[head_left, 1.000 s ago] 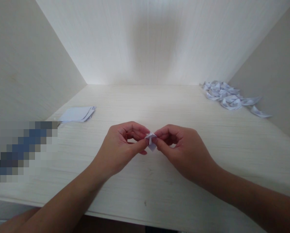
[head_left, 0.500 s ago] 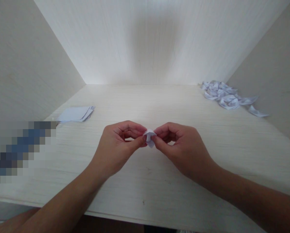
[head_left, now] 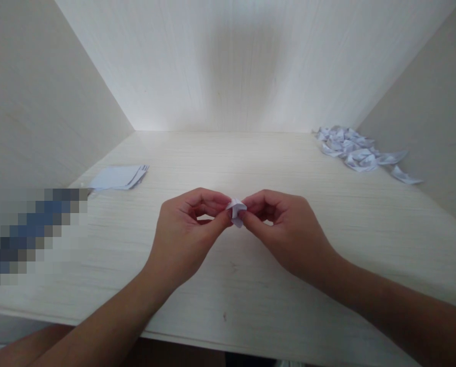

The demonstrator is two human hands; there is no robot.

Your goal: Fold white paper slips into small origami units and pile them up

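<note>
Paper (head_left: 237,205) (folded), pinched by left fingers (head_left: 218,224) and right fingers (head_left: 252,224).

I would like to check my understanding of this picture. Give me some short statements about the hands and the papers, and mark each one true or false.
1. The left hand and the right hand hold one folded paper between them. True.
2. The left hand rests on the stack of papers. False: it pinches the folded paper, apart from the stack of papers.
3. The heap of folded pieces lies near the right wall. True.
4. The heap of folded pieces is black. False: it is whitish.
5. The stack of papers lies on the left part of the desk. True.
</note>
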